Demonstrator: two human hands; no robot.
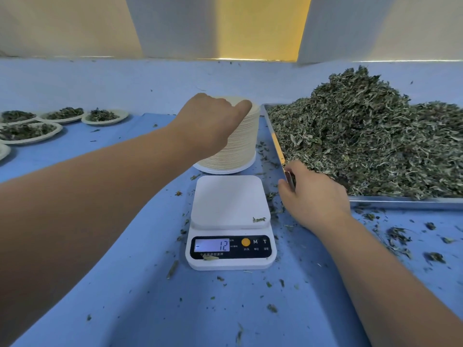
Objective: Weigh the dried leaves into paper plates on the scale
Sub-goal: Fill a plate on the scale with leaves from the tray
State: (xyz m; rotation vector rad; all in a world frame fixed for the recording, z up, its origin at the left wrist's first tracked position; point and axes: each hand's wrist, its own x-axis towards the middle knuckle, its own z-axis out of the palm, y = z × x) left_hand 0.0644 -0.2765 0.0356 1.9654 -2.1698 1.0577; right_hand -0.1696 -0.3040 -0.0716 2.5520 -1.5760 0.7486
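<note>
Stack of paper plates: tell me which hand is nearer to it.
Left. The left hand grips the top of the stack of paper plates; the right hand holds the near corner of the metal tray, off to the stack's right and apart from it.

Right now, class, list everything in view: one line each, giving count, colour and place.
scale: one, white, centre, in front of the stack
plate stack: one, cream, behind the scale
filled plates: four, cream, far left; a fifth's edge
tray: one, silver, right
dried leaves: one heap, grey-green, on the tray
leaf scraps: many, green, scattered over the cloth
cloth: one, blue, under everything
left grip: one bare hand, curled over the stack's top
right grip: one bare hand, holding the tray's near-left corner
</note>
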